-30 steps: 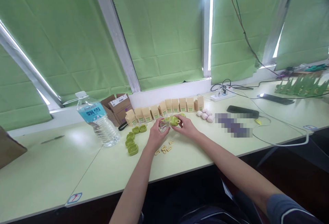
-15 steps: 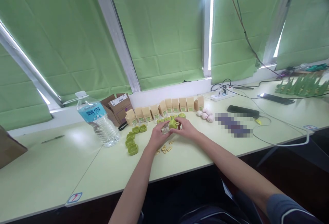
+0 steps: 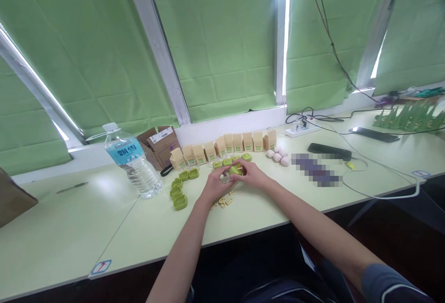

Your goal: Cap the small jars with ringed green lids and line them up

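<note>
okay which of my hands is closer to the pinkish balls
Right. Your right hand is left of the pinkish balls and closer to you; your left hand is farther left, on the other side of the green piece you're holding.

Bottle label (image 3: pixel 128 151) reads 飘雪; table sticker (image 3: pixel 101 267), probably 7

1. Looks like a workroom, perhaps an office.
2. Shows pale desks (image 3: pixel 257 208) set end to end, with labels (image 3: pixel 100 267) by the edge.
3. Has green blinds (image 3: pixel 222 38) between window frames (image 3: pixel 279 43) and wires (image 3: pixel 332 44) hanging down.
4. Holds a power strip (image 3: pixel 301 129), a carton (image 3: pixel 164 146) and a row of bags (image 3: pixel 238 142).
</note>
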`<state>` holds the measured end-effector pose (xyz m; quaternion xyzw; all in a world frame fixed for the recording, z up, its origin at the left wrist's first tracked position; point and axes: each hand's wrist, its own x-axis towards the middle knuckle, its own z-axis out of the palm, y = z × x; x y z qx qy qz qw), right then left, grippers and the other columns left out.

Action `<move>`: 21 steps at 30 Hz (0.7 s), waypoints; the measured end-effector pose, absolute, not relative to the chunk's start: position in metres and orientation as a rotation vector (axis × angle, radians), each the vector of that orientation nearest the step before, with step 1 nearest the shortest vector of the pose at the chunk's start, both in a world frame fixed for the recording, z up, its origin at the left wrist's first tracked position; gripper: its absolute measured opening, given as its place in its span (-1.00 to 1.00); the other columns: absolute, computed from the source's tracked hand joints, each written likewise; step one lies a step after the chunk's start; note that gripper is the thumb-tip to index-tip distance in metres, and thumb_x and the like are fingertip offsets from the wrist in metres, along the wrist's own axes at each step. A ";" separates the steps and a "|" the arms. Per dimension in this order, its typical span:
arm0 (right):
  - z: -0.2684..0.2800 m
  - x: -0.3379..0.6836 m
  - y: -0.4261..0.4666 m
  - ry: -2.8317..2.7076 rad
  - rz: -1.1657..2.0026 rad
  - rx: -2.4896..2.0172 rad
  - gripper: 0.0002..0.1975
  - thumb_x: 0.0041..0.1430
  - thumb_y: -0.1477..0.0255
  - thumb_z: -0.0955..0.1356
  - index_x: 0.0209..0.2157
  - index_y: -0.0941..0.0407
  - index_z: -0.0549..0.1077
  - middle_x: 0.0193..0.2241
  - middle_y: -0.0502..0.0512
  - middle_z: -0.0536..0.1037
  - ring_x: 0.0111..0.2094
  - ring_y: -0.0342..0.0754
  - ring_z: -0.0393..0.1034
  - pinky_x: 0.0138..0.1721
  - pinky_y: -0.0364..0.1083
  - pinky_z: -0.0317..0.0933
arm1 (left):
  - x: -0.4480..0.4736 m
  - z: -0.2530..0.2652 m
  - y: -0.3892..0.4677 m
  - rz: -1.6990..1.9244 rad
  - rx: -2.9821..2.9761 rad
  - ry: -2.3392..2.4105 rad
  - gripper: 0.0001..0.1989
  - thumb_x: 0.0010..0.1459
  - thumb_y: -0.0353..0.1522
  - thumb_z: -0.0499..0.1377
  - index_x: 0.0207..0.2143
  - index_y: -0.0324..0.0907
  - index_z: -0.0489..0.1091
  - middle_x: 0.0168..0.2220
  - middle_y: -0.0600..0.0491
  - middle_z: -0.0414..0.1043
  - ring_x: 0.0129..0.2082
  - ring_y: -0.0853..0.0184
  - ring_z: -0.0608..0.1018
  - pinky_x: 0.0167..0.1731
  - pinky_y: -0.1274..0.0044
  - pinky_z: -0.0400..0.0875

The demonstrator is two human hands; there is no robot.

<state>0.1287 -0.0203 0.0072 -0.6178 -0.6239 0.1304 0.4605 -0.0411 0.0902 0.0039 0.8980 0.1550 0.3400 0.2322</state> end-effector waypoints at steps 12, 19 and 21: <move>-0.003 0.135 -0.009 -1.541 0.290 -1.511 -0.53 0.17 0.07 0.38 0.00 0.06 0.43 -0.41 -0.01 0.50 -0.46 -0.10 0.35 -0.36 -0.10 0.21 | -0.041 0.003 0.090 0.908 2.427 0.574 -0.46 0.03 -0.11 0.31 0.03 -0.19 0.44 -0.24 -0.03 0.53 -0.31 0.27 0.51 -0.28 0.44 0.42; -0.003 0.133 -0.010 -1.579 0.299 -1.375 -0.64 0.33 0.25 0.25 0.08 0.08 0.37 -0.37 0.03 0.52 -0.51 -0.14 0.35 -0.34 -0.09 0.26 | -0.042 0.007 0.089 0.899 2.386 0.623 -0.40 0.11 -0.07 0.23 0.16 -0.12 0.35 -0.26 0.01 0.49 -0.31 0.29 0.48 -0.28 0.46 0.39; 0.000 0.131 -0.012 -1.572 0.285 -1.383 -0.67 0.32 0.29 0.26 0.06 0.07 0.39 -0.37 0.02 0.51 -0.54 -0.16 0.31 -0.35 -0.10 0.25 | -0.043 0.008 0.088 0.887 2.384 0.608 -0.40 0.12 -0.07 0.22 0.17 -0.09 0.33 -0.26 0.02 0.48 -0.31 0.30 0.47 -0.27 0.47 0.39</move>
